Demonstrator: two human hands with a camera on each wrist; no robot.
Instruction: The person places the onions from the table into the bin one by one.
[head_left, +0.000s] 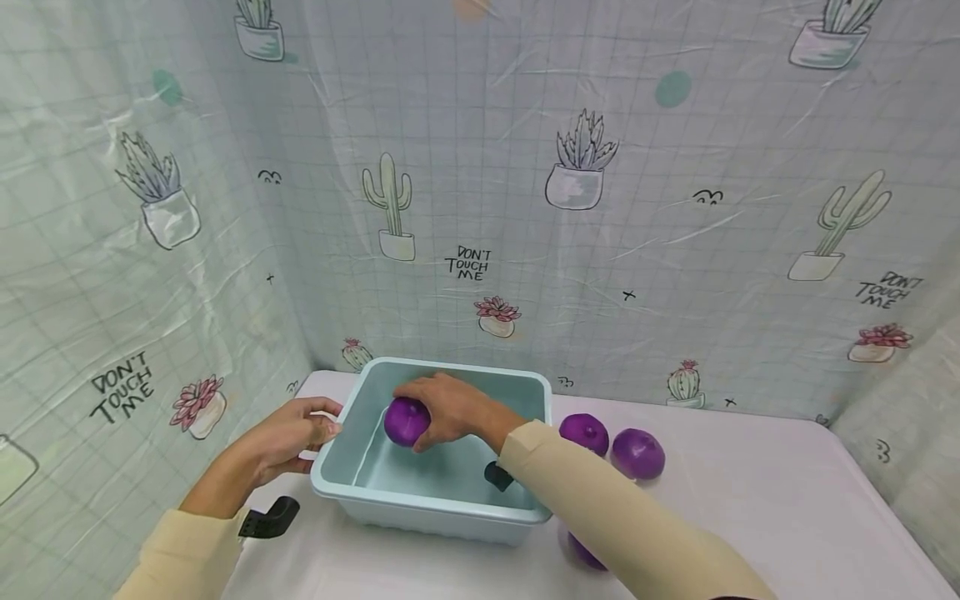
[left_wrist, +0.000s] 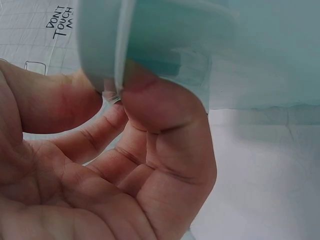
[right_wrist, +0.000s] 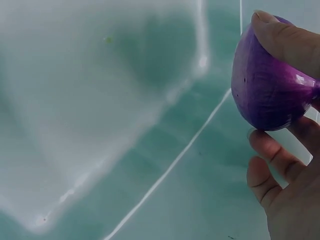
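A purple onion [head_left: 406,422] is in my right hand [head_left: 448,408], inside a pale blue plastic basin [head_left: 431,504]. In the right wrist view, thumb and fingers grip the onion [right_wrist: 267,80] from its sides, and its narrow neck points toward the palm. My left hand [head_left: 288,437] is at the basin's left side. Up close in the left wrist view, its thumb and bent index finger pinch the basin's rim [left_wrist: 125,40]. Whether the onion touches the basin floor I cannot tell.
Two purple onions, one nearer the basin [head_left: 585,432] and one further right [head_left: 638,454], lie on the white table [head_left: 757,492]. Another onion [head_left: 587,553] is partly hidden by the right sleeve. A printed cactus curtain [head_left: 480,208] hangs behind and at the sides.
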